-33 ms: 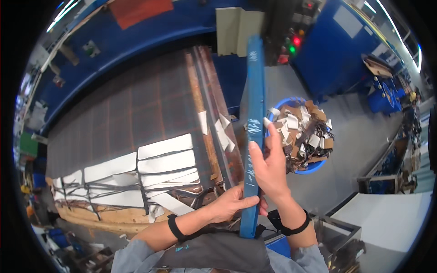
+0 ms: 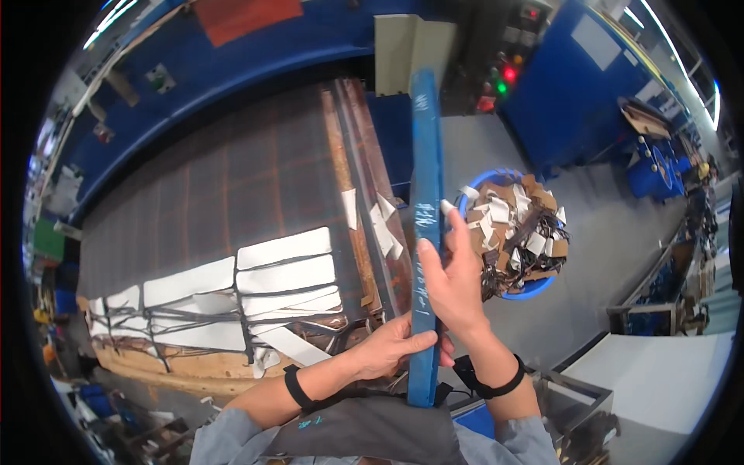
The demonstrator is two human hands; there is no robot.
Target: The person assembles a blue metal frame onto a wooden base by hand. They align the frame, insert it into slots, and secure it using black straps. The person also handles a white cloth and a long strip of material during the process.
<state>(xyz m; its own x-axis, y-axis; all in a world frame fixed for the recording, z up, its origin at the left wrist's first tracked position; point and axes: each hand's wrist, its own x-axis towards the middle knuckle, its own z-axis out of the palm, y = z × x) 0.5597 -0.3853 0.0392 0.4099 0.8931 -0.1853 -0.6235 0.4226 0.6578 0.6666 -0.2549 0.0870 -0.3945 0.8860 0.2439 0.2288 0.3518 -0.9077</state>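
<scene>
A long, narrow blue board [image 2: 425,174] with white handwriting along its edge stands upright before me, its lower end close to my apron. My left hand [image 2: 393,346] grips it near the bottom, thumb lying across its face. Higher up, my right hand [image 2: 457,283] holds the right side, with thumb and index finger extended along it. A pale cover sits on that index fingertip. The fingers behind the board are partly hidden. What the board's broad faces look like cannot be made out, since I see it nearly edge-on.
To the left lies a wide dark machine bed [image 2: 217,178] with white rectangular pieces [image 2: 283,249] in black-edged sections at its near end. Right of the board, a blue basket [image 2: 535,290] brims with white and brown scraps. Blue machinery [image 2: 558,93] and a lit control panel [image 2: 504,74] stand behind.
The upper end of the blue board has tipped slightly left, away from the basket. Both hands keep their hold on it. The background has shifted a little to the right.
</scene>
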